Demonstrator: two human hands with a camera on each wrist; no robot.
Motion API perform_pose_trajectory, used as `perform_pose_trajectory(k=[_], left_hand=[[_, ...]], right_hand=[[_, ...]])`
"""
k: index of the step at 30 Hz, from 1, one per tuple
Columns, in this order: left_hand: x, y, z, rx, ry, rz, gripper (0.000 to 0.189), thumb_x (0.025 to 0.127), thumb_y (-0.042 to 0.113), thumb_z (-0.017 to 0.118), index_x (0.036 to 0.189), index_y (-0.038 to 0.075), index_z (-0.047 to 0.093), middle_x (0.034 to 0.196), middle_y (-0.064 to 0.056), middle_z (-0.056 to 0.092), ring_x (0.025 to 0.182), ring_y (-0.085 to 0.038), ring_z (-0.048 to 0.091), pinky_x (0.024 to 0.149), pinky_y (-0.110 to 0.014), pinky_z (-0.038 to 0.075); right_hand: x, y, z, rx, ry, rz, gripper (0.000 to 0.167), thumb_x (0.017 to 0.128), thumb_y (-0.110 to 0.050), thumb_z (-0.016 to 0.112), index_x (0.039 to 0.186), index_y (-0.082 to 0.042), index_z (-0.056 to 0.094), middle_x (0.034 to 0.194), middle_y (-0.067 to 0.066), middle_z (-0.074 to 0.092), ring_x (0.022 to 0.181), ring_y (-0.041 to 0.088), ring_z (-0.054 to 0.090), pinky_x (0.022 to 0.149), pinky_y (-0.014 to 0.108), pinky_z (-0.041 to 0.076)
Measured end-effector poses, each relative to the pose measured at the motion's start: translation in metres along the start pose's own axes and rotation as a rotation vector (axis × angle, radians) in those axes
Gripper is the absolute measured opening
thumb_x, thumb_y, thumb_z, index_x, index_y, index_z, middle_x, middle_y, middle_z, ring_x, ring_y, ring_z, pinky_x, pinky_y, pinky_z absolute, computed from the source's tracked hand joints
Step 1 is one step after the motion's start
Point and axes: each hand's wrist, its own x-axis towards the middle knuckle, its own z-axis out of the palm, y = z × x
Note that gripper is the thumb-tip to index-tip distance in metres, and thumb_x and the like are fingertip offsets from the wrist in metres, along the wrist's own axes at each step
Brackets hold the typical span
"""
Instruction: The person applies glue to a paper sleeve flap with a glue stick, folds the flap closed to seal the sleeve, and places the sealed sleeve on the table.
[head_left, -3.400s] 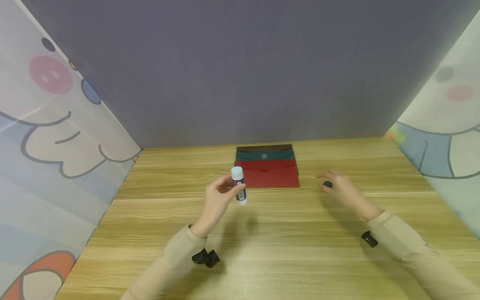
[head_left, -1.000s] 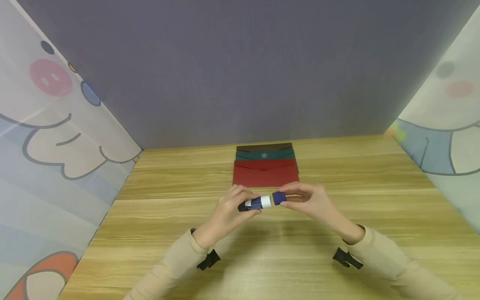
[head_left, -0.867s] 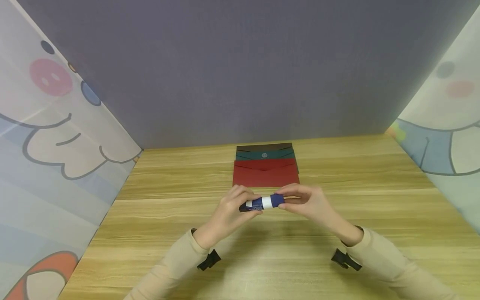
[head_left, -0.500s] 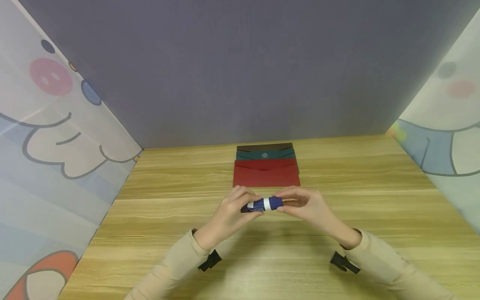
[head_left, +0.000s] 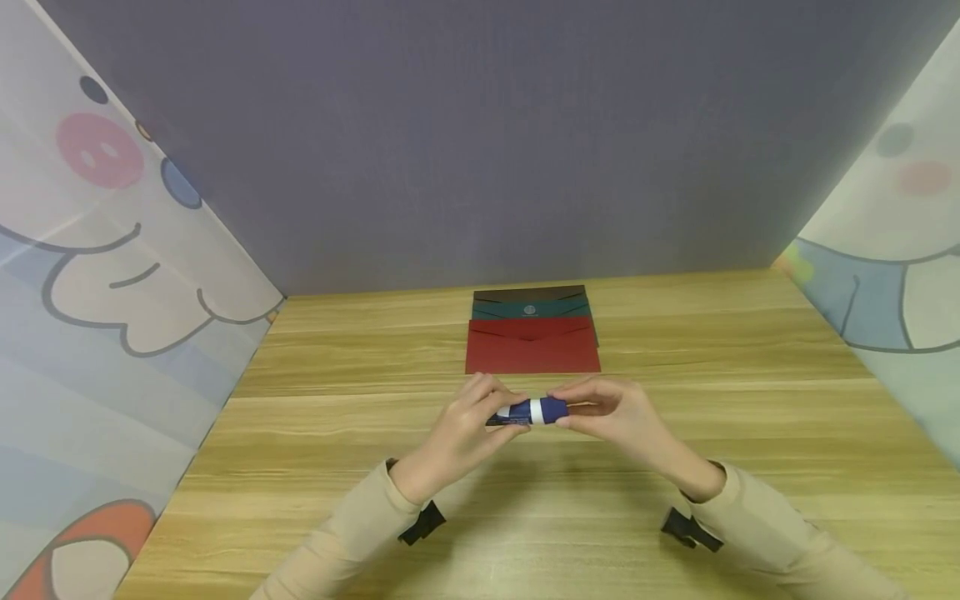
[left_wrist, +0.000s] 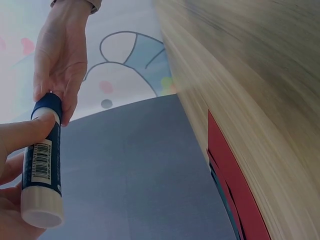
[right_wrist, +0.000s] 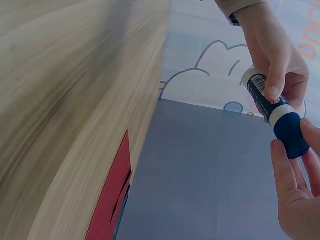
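Above the table a glue stick [head_left: 517,412] lies level between my two hands. It has a dark blue barrel, a barcode label and a white end, clearest in the left wrist view. My left hand [head_left: 459,429] grips the barrel between thumb and fingers. Over the other end sits the dark blue cap [right_wrist: 291,135], with a white band of the stick showing beside it. The thumb and fingertips of my right hand [head_left: 621,414] pinch that cap. Beyond both hands, a red envelope [head_left: 532,346] lies flat, overlapping a dark green envelope [head_left: 530,309] and a dark brown one [head_left: 528,294].
The wood-grain table [head_left: 360,350] runs back to a grey panel [head_left: 525,142]. Printed curtains with cartoon figures stand at the left [head_left: 97,250] and right. A black wrist device [head_left: 422,523] hangs below each sleeve.
My right hand has brought the cap in from the right and put it over the stick's end. My left hand has turned the upright stick level. Over the last half second little has moved.
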Motion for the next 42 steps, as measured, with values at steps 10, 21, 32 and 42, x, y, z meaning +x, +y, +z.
perform_pose_trajectory(k=[10,21,32,42], left_hand=[[-0.0013,0.0015,0.0022,-0.012,0.012,0.007,0.029,0.066,0.007,0.077,0.09,0.001,0.064,0.084,-0.002,0.052,0.076,-0.012,0.049,0.065,-0.012,0.043],[0.0008,0.0048,0.0033,0.04,0.015,0.067,0.032,0.063,0.007,0.079,0.089,0.001,0.062,0.084,-0.004,0.053,0.075,-0.012,0.049,0.065,-0.013,0.043],[0.0029,0.0038,0.0027,0.05,0.05,0.143,0.033,0.061,0.006,0.08,0.087,0.0,0.061,0.081,-0.003,0.051,0.071,-0.012,0.047,0.063,-0.013,0.042],[0.0036,0.0046,0.0033,0.048,0.026,0.123,0.031,0.063,0.007,0.079,0.087,0.001,0.061,0.081,-0.003,0.052,0.072,-0.012,0.048,0.064,-0.013,0.042]], right_hand=[[-0.0011,0.0017,0.0033,0.005,0.03,-0.005,0.022,0.069,0.006,0.07,0.091,0.005,0.066,0.094,0.008,0.065,0.085,0.012,0.063,0.069,0.032,0.052],[-0.0009,-0.0032,0.0007,-0.087,0.006,0.023,0.024,0.067,0.002,0.073,0.09,0.007,0.066,0.091,0.013,0.065,0.083,0.01,0.062,0.065,0.03,0.053],[0.0001,-0.0067,0.0053,-0.048,0.017,0.035,0.024,0.068,0.004,0.072,0.089,0.012,0.064,0.089,0.019,0.064,0.08,0.011,0.063,0.063,0.03,0.053],[-0.0002,-0.0061,0.0041,-0.065,-0.003,0.027,0.024,0.068,0.004,0.071,0.089,0.012,0.064,0.089,0.021,0.063,0.08,0.01,0.063,0.064,0.029,0.053]])
